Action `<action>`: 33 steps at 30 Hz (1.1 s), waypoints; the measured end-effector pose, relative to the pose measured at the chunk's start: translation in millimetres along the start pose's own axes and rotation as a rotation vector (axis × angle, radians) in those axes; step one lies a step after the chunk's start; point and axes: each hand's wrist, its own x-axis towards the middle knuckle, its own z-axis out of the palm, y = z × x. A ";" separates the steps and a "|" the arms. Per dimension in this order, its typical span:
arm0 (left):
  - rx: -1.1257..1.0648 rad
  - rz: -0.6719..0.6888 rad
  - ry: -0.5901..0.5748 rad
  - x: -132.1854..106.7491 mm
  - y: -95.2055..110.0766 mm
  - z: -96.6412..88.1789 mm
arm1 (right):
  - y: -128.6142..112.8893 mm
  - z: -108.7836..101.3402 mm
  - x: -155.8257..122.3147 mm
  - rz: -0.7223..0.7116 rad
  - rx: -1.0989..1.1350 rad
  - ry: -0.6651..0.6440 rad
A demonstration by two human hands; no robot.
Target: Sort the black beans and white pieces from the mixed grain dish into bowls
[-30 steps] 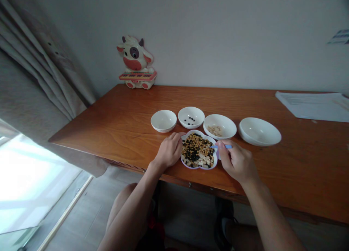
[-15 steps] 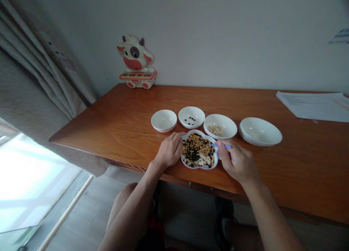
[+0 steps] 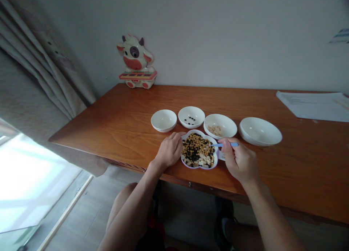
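A white, lilac-edged flower-shaped bowl (image 3: pixel 200 167) sits near the table's front edge, filled with mixed yellow kernels, black beans and pale peanuts (image 3: pixel 205 160). My left hand (image 3: pixel 170 149) is closed at its left rim, steadying it. Pinched between thumb and fingers of my right hand (image 3: pixel 240 160) is a slim blue plastic tool (image 3: pixel 218 145); its thin tip reaches over the beans at the right side of the bowl. Whether it is tweezers or a small spoon I cannot tell. A pale tab-like handle (image 3: pixel 221 155) sticks out from the bowl below the tool.
Behind the flower-shaped bowl stand a white bowl (image 3: pixel 164 116), one with several black beans (image 3: pixel 191 112), one with pale pieces (image 3: pixel 227 123), and another white bowl (image 3: pixel 261 132). A cow toy keyboard (image 3: pixel 137 65) and papers (image 3: pixel 316 105) lie farther back on the wooden table (image 3: pixel 114 127).
My right hand has shifted slightly right, and more of the blue tool and the bowl's handle shows. The left hand and bowls have stayed put.
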 end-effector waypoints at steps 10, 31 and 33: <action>0.016 -0.005 -0.006 0.1 -3.2 2.1 | 1.6 0.5 -1.3 -0.061 -0.051 -0.015; 0.008 -0.008 -0.008 -0.1 -0.5 0.1 | -1.3 0.0 4.8 0.046 0.002 -0.150; 0.013 -0.010 -0.010 0.2 -0.8 0.4 | -0.6 0.4 4.1 0.042 0.002 -0.137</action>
